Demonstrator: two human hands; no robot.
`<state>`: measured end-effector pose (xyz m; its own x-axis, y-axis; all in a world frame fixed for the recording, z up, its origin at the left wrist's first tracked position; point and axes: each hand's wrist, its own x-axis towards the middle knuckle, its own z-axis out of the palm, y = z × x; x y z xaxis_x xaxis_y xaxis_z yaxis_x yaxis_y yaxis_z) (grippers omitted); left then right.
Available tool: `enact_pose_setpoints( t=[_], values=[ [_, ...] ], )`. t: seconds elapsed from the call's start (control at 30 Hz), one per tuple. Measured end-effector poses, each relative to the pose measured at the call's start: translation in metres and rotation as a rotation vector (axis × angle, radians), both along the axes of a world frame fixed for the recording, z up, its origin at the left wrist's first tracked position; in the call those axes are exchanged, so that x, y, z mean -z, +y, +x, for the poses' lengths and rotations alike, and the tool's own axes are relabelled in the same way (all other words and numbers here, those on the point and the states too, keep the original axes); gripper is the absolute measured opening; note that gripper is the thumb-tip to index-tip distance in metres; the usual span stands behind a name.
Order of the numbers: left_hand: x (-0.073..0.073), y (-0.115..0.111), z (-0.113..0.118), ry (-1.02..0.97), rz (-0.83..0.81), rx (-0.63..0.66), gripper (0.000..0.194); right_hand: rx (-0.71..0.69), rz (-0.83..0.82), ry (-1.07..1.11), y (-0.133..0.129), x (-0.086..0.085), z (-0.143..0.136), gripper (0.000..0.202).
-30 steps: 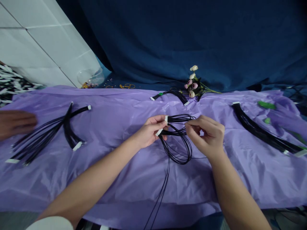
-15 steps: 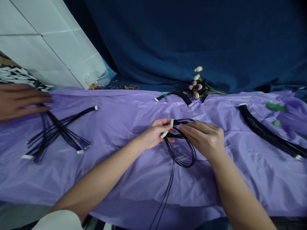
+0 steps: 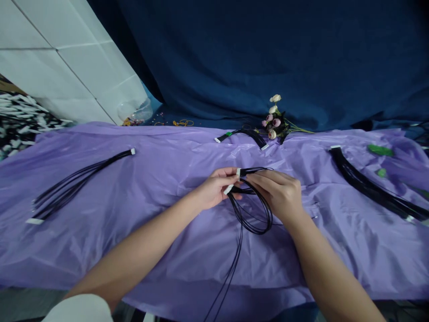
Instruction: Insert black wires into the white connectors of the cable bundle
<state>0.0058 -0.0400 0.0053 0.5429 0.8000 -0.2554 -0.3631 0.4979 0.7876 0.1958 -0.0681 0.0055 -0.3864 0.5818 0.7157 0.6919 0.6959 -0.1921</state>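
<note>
A black wire harness with white plug connectors hangs looped between my two hands above the purple sheet. My left hand is closed around its connector end, thumb on top, with one white connector upright and another white connector slanting below it. The fingers of my right hand pinch the black wires just right of the connectors; the fingertips are partly hidden. Two loose wires trail down toward the front edge of the table.
Another harness lies on the purple sheet at left. A thick bundle is at right, and a short harness lies at the back beside artificial flowers. Many connectors are piled at far left.
Another person's hand at the left has gone out of view, and one of the two crossed harnesses there is gone with it. My hands stay nearly in place on the wires.
</note>
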Motion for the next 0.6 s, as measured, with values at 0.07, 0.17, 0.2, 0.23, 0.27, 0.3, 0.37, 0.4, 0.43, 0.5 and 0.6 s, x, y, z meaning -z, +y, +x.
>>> enact_pose_setpoints(
  t=[0.07, 0.17, 0.2, 0.23, 0.27, 0.3, 0.37, 0.4, 0.43, 0.5, 0.6],
  values=[
    [-0.0014, -0.0007, 0.0001, 0.01, -0.012, -0.007, 0.016, -0.008, 0.0, 0.011, 0.0006, 0.0004, -0.0003, 0.016],
    [-0.0023, -0.0011, 0.0, 0.009, -0.027, -0.01, 0.014, -0.01, -0.007, 0.019, 0.0007, 0.0002, -0.0009, 0.016],
    [-0.0023, -0.0011, -0.0001, 0.005, -0.031, -0.009, 0.013, -0.01, -0.008, 0.024, 0.0007, 0.0, -0.0011, 0.016],
    [-0.0023, -0.0009, -0.0002, 0.0, -0.034, -0.007, 0.013, -0.012, -0.011, 0.027, 0.0007, -0.0003, -0.0013, 0.016],
    [-0.0023, -0.0008, -0.0003, -0.003, -0.037, -0.005, 0.012, -0.017, -0.014, 0.03, 0.0007, -0.0006, -0.0013, 0.016],
    [-0.0023, -0.0006, -0.0003, -0.004, -0.04, -0.003, 0.011, -0.022, -0.016, 0.033, 0.0008, -0.0008, -0.0014, 0.016],
    [-0.0025, -0.0003, -0.0002, -0.002, -0.045, -0.005, 0.01, -0.034, -0.023, 0.035, 0.0011, -0.0009, -0.0014, 0.016],
    [-0.0027, -0.0002, 0.0, -0.002, -0.047, -0.009, 0.01, -0.042, -0.028, 0.038, 0.0012, -0.0008, -0.0014, 0.016],
    [-0.0028, -0.0002, 0.0002, -0.003, -0.05, -0.015, 0.01, -0.051, -0.035, 0.041, 0.0013, -0.0005, -0.0014, 0.016],
    [-0.0027, -0.0003, 0.0006, -0.006, -0.058, -0.02, 0.011, -0.069, -0.058, 0.052, 0.0013, 0.0004, -0.0015, 0.018],
    [-0.002, -0.0004, 0.0008, -0.007, -0.073, -0.027, 0.014, -0.082, -0.103, 0.063, 0.0006, 0.0016, -0.0017, 0.02]
  ],
)
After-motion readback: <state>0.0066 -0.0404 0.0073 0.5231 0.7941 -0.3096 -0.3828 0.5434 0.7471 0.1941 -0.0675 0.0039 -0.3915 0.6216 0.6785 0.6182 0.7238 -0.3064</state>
